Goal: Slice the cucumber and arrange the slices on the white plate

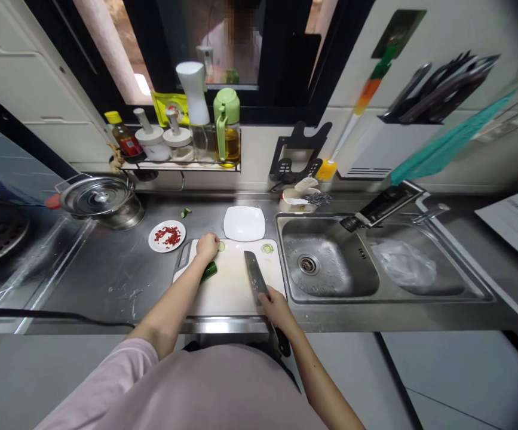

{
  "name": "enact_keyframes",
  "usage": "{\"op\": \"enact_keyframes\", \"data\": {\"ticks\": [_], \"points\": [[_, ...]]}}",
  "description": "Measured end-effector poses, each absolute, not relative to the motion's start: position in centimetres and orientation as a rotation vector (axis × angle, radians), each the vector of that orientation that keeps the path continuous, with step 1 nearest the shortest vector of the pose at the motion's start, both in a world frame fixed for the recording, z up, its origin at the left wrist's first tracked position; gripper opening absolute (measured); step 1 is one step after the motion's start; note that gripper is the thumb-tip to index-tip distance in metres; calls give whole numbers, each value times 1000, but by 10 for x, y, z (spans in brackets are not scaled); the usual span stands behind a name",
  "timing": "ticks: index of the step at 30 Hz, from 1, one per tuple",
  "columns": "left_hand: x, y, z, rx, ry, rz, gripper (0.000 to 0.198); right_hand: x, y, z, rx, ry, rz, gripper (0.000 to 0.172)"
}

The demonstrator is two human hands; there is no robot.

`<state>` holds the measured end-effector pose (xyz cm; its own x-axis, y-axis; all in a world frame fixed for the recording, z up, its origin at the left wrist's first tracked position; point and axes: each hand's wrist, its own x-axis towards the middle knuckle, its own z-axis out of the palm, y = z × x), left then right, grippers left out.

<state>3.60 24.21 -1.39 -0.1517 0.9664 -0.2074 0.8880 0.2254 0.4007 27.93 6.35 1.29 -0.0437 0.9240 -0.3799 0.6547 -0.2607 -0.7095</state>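
On the white cutting board (232, 292), mid-desk (106, 269): dark green cucumber stub (210, 272) lying under the left wrist. Left hand (207, 246) curled beside a pale slice (221, 245); grip unclear. Right hand (276, 306) closed around the cleaver (254, 272) handle. Round plate (153, 239) holds chopped red chilli (168, 235).

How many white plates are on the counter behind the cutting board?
2. A round plate with red pieces sits beyond the board's far-left corner; a square plate sits behind its middle.
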Motion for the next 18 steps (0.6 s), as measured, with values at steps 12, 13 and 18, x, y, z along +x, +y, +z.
{"op": "enact_keyframes", "data": {"ticks": [12,13,18], "points": [[39,237,-15,1734,2056,264,16,277,67,10,-1887,-1684,1179,20],[39,236,-14,1726,2057,266,15,277,67,9,-1878,-1689,1180,21],[30,239,-10,1538,2057,483,15,277,68,7,-1852,-1709,1185,21]]}}
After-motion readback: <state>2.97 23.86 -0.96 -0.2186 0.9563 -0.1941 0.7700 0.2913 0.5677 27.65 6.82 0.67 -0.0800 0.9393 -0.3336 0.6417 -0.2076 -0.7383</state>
